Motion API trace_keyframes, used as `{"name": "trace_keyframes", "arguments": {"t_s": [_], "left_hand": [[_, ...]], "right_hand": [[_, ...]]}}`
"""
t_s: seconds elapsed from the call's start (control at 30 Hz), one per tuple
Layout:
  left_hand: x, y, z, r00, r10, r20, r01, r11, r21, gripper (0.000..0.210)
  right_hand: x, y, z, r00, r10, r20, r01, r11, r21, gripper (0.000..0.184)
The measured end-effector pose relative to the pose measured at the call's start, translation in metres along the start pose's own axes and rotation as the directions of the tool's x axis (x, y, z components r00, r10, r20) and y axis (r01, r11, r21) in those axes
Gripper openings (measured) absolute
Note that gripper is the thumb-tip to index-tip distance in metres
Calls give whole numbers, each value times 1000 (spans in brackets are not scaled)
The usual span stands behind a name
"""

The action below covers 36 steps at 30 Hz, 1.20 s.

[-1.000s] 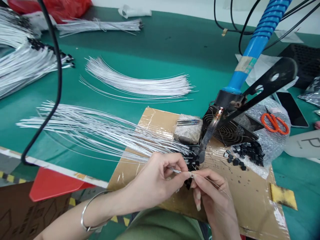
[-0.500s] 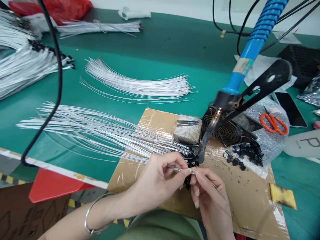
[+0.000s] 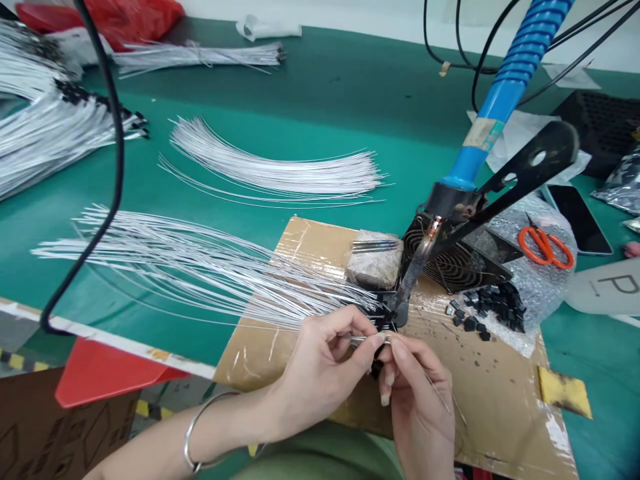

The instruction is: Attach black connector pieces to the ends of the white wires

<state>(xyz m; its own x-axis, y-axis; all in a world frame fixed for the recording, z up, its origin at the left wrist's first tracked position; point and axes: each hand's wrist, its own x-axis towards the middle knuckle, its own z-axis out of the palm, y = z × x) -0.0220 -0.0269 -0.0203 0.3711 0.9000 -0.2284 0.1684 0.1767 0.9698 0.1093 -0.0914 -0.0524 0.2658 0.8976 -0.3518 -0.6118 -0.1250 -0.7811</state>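
Observation:
My left hand is closed in a pinch on a thin white wire, whose end meets the fingertips of the right hand. My right hand pinches a thin strand of solder wire that trails down past the palm. Both sets of fingertips nearly touch, just below the tip of a blue-handled soldering iron fixed above the cardboard. Fingers hide the exact joint and part of a small black piece beneath them. A fanned bundle of white wires runs left from this spot.
Another white wire bundle lies farther back. On the cardboard are a grey sponge block and small black connectors. Orange scissors, a fan and a yellow sponge are to the right. A black cable hangs at left.
Both hands stay pinched together near the iron tip. The right hand has shifted slightly left and its fingers have turned a little; the trailing strands show more clearly.

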Motion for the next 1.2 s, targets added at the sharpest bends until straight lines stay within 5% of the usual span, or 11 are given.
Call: {"name": "trace_keyframes", "arguments": {"t_s": [0.6, 0.9, 1.2], "left_hand": [[6, 15, -6, 994, -95, 48, 99, 990, -98, 26], [5, 10, -4, 998, -60, 0, 60, 997, -55, 25], [0, 3, -5, 999, 52, -13, -52, 998, 24, 25]], "right_hand": [[8, -16, 9, 998, -61, -17, 61, 998, -16, 33], [3, -2, -7, 998, -51, 38, 55, 992, -115, 10], [2, -4, -3, 998, -57, 10, 58, 993, -107, 12]]}}
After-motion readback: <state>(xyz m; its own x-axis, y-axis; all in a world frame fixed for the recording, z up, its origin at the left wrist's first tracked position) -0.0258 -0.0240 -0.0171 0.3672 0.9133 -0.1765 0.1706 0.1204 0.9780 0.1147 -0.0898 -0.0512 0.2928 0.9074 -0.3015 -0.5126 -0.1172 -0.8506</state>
